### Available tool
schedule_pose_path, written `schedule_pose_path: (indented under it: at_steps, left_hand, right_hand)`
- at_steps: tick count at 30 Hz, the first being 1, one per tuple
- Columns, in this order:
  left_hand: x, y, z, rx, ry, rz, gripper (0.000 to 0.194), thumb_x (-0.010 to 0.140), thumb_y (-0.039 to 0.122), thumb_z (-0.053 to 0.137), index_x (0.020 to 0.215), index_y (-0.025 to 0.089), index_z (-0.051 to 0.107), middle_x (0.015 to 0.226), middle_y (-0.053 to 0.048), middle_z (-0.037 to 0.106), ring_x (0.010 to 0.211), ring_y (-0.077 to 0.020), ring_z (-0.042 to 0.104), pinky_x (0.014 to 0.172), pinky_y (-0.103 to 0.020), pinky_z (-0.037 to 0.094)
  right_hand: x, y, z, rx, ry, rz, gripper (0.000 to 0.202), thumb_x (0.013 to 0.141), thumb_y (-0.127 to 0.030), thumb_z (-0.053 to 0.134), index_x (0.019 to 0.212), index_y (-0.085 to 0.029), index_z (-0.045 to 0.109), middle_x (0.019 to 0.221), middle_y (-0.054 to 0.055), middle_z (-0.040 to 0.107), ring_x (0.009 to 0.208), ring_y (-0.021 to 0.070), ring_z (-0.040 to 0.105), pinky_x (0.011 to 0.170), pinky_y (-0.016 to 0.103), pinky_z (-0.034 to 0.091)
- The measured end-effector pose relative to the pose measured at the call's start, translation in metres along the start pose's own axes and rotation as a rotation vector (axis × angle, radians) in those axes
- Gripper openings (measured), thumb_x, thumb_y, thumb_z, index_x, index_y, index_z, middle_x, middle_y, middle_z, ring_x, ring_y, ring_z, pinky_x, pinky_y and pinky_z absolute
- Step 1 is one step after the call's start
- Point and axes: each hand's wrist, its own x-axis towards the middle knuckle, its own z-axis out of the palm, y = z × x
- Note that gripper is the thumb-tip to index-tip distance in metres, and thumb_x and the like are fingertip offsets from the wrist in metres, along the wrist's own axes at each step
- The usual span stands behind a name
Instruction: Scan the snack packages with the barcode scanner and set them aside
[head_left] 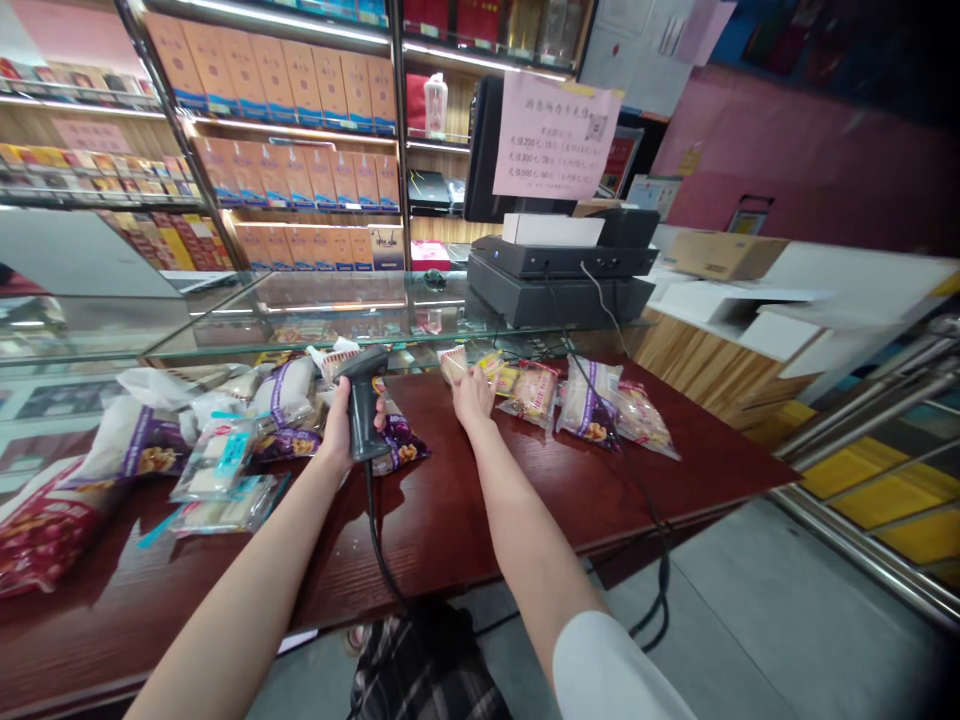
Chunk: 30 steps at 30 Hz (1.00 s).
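A black, pistol-shaped plastic scanner (365, 412) is clasped by the left hand (339, 432); towards two o'clock, a small cream-and-red packet (451, 361) is touched by the right hand (472, 398), grip unclear.

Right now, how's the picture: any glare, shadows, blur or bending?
Head view: bright shelf lights, glare on the glass counter; bags cast shadows on the table; scanner in the left hand looks fairly clear; the railing at right looks stretched and soft; the upper right corner goes dark.
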Motion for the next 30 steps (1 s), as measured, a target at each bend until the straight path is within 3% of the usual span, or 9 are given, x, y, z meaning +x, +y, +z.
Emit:
schedule_pose_path:
  at_steps: [3, 6, 12, 16, 18, 20, 23, 25, 30]
  left_hand:
    - [-0.004, 0.003, 0.004, -0.014, 0.010, -0.008, 0.050, 0.088, 0.063, 0.047, 0.085, 0.014, 0.058, 0.062, -0.001, 0.056, 0.042, -0.0097, 0.049, 0.038, -0.021, 0.042]
    - [-0.008, 0.006, 0.004, -0.021, 0.022, 0.014, 0.052, 0.087, 0.064, 0.048, 0.088, 0.014, 0.059, 0.063, -0.001, 0.056, 0.042, -0.0095, 0.049, 0.037, -0.021, 0.042]
    - [-0.013, 0.016, -0.001, 0.003, 0.041, 0.128, 0.058, 0.080, 0.072, 0.050, 0.090, 0.016, 0.058, 0.062, 0.000, 0.057, 0.041, -0.0102, 0.052, 0.036, -0.021, 0.041]
    - [-0.007, 0.019, -0.008, 0.052, 0.248, 0.253, 0.056, 0.080, 0.071, 0.050, 0.086, 0.015, 0.057, 0.059, 0.001, 0.057, 0.043, -0.0114, 0.056, 0.038, -0.020, 0.043]
    - [-0.002, 0.017, -0.013, 0.056, 0.342, 0.268, 0.054, 0.081, 0.070, 0.051, 0.082, 0.015, 0.056, 0.056, 0.002, 0.055, 0.043, -0.0116, 0.056, 0.039, -0.020, 0.043]
    - [0.002, 0.013, -0.018, 0.025, 0.350, 0.233, 0.055, 0.081, 0.070, 0.050, 0.081, 0.015, 0.055, 0.056, 0.002, 0.055, 0.043, -0.0111, 0.056, 0.040, -0.020, 0.043]
    - [0.006, 0.007, -0.020, -0.052, 0.287, 0.184, 0.058, 0.082, 0.071, 0.046, 0.083, 0.014, 0.056, 0.058, 0.002, 0.056, 0.043, -0.0086, 0.054, 0.041, -0.018, 0.043]
    - [0.007, 0.004, -0.019, -0.079, 0.241, 0.179, 0.058, 0.083, 0.071, 0.045, 0.084, 0.014, 0.056, 0.059, 0.002, 0.055, 0.043, -0.0073, 0.052, 0.041, -0.017, 0.041]
    - [0.009, -0.001, -0.017, -0.084, 0.182, 0.201, 0.058, 0.081, 0.072, 0.049, 0.083, 0.015, 0.057, 0.060, 0.002, 0.054, 0.044, -0.0071, 0.051, 0.041, -0.017, 0.041]
  right_hand:
    - [0.003, 0.004, -0.005, 0.060, 0.008, 0.006, 0.040, 0.086, -0.009, 0.041, 0.118, -0.016, 0.065, 0.126, 0.012, 0.055, 0.107, 0.0206, 0.059, 0.106, 0.034, 0.033]
    - [0.005, 0.011, -0.014, 0.123, 0.080, 0.030, 0.044, 0.084, -0.006, 0.037, 0.119, -0.015, 0.063, 0.126, 0.011, 0.055, 0.102, 0.0199, 0.060, 0.095, 0.029, 0.041]
    - [0.006, 0.036, -0.045, 0.143, 0.479, 0.071, 0.046, 0.089, -0.012, 0.034, 0.130, -0.014, 0.054, 0.135, 0.015, 0.049, 0.125, 0.0241, 0.047, 0.110, 0.039, 0.030]
    - [0.006, 0.048, -0.051, 0.077, 0.500, 0.242, 0.045, 0.084, -0.014, 0.045, 0.128, -0.012, 0.055, 0.143, 0.020, 0.041, 0.136, 0.0329, 0.035, 0.114, 0.059, 0.013]
    - [0.006, 0.040, -0.046, 0.119, 0.442, 0.211, 0.043, 0.083, -0.015, 0.048, 0.126, -0.012, 0.057, 0.146, 0.021, 0.039, 0.138, 0.0329, 0.033, 0.114, 0.057, 0.017]
    - [0.005, 0.023, -0.037, 0.231, 0.323, 0.073, 0.039, 0.085, -0.015, 0.047, 0.121, -0.013, 0.060, 0.140, 0.017, 0.047, 0.132, 0.0270, 0.042, 0.112, 0.046, 0.029]
    - [-0.002, -0.011, -0.013, 0.474, -0.030, -0.163, 0.031, 0.089, -0.017, 0.045, 0.114, -0.016, 0.065, 0.116, 0.009, 0.066, 0.106, 0.0167, 0.061, 0.099, 0.030, 0.044]
    - [-0.009, -0.030, 0.004, 0.599, -0.308, -0.243, 0.027, 0.088, -0.022, 0.054, 0.111, -0.017, 0.067, 0.109, 0.005, 0.071, 0.097, 0.0149, 0.066, 0.093, 0.028, 0.048]
    - [-0.021, -0.037, 0.008, 0.856, -0.654, -0.142, 0.032, 0.089, -0.024, 0.057, 0.118, -0.014, 0.066, 0.112, 0.008, 0.072, 0.100, 0.0157, 0.067, 0.092, 0.030, 0.050]
